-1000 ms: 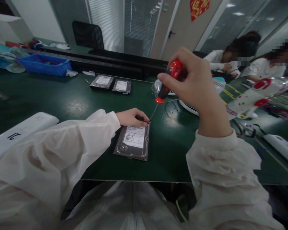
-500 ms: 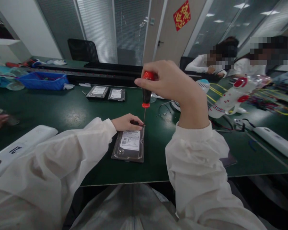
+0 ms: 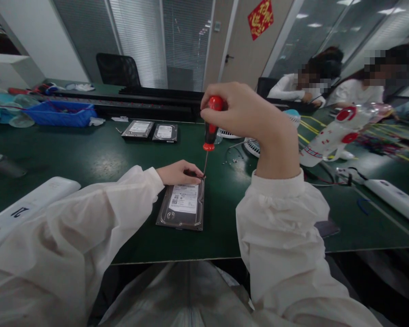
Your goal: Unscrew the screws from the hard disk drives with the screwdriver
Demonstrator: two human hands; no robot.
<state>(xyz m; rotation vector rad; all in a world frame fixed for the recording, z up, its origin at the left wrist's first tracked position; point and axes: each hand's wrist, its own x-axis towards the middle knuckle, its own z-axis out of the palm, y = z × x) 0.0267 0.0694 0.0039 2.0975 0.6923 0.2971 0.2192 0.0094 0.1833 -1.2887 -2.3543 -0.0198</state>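
Note:
A hard drive (image 3: 184, 204) with a white label lies on the green table in front of me. My left hand (image 3: 180, 173) rests on its far end, fingers closed near the far right corner; whether they pinch anything there is too small to tell. My right hand (image 3: 236, 111) is wrapped round the red and black handle of a screwdriver (image 3: 209, 134). The shaft points down, slightly tilted, and its tip meets the drive's far right corner beside my left fingertips. Several small screws (image 3: 234, 161) lie on the table to the right of the drive.
Two more drives (image 3: 165, 132) lie farther back, near a blue basket (image 3: 62, 113). White power banks lie at left (image 3: 30, 209) and right (image 3: 395, 200). A white bottle (image 3: 327, 136) and cables are at right. Two people in white sit beyond.
The screwdriver's handle has tilted a little to the right with my right hand. At the far left, another person's hand has gone out of view. My left hand stays on the drive.

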